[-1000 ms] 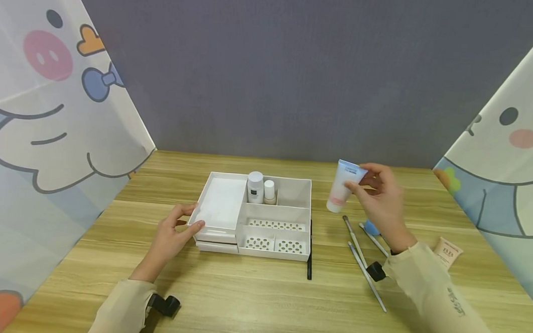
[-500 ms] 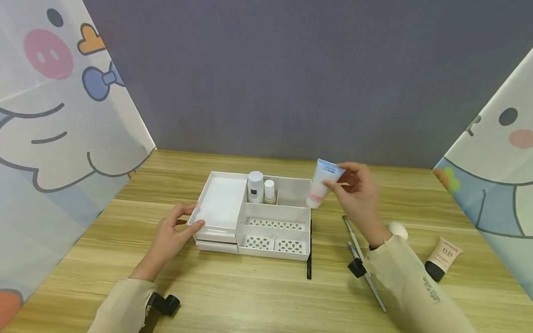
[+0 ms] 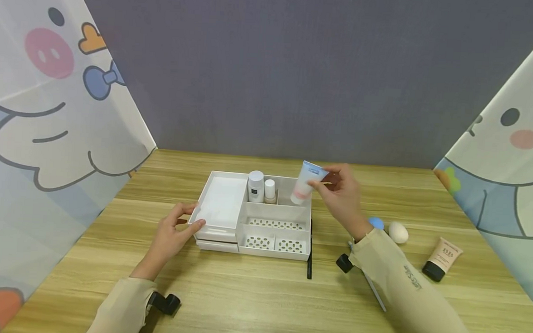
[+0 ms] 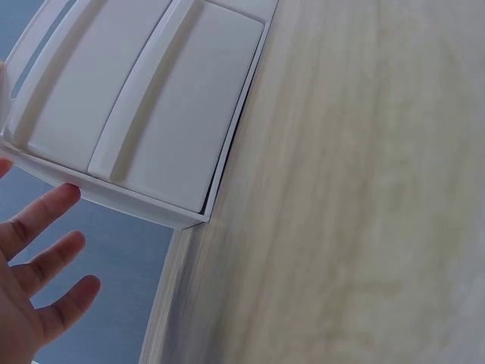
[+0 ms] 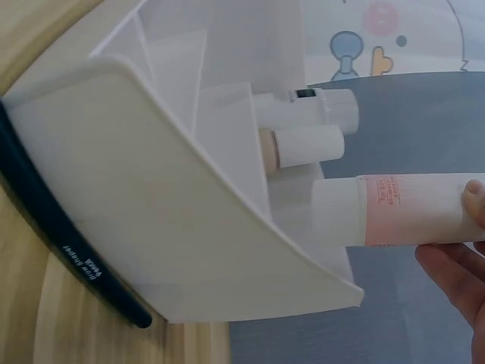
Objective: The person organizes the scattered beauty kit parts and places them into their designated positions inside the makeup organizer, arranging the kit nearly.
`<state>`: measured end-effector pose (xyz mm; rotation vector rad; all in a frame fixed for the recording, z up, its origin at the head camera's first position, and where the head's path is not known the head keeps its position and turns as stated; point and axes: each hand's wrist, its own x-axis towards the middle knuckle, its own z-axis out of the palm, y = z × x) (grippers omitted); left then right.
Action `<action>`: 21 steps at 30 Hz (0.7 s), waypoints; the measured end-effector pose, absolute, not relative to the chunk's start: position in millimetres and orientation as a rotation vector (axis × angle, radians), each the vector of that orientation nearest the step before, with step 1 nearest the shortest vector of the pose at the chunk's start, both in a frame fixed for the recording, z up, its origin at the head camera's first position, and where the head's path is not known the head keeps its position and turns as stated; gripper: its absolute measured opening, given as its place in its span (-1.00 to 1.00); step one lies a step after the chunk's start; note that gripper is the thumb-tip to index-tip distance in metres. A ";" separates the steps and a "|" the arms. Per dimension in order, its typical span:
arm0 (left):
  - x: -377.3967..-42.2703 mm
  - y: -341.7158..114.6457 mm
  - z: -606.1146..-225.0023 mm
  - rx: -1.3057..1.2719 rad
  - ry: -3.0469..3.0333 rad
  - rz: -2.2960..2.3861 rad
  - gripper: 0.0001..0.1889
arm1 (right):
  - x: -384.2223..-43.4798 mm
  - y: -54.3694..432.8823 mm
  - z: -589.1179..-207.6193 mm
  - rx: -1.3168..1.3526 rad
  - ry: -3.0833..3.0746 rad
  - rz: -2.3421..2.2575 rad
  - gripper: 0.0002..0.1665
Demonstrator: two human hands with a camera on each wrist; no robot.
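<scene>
Bearing "Brow Shaper", a pencil (image 5: pixel 67 250) flanks the organizer (image 3: pixel 221 199) left hand (image 3: pixel 171 233) holds; right hand (image 3: pixel 343 194) pinches tube (image 3: pixel 303 183).

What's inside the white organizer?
At the back, a white bottle and a smaller white-capped bottle; the right hand holds a tube at the back-right compartment. Drawers hide their contents; bottle bottoms are covered too.

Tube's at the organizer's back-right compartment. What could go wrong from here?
The tube, tilted in the right hand, might catch the rim of the organizer. It could also nudge the small white-capped bottle close by. If the organizer gets bumped, the black pencil alongside might roll.
</scene>
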<state>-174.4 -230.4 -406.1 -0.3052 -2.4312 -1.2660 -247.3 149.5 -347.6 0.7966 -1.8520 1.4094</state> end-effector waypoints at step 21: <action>-174.8 -228.6 -406.0 -0.307 -2.408 -1.272 -0.66 | -263.4 144.1 -358.6 0.876 -2.091 1.351 -0.56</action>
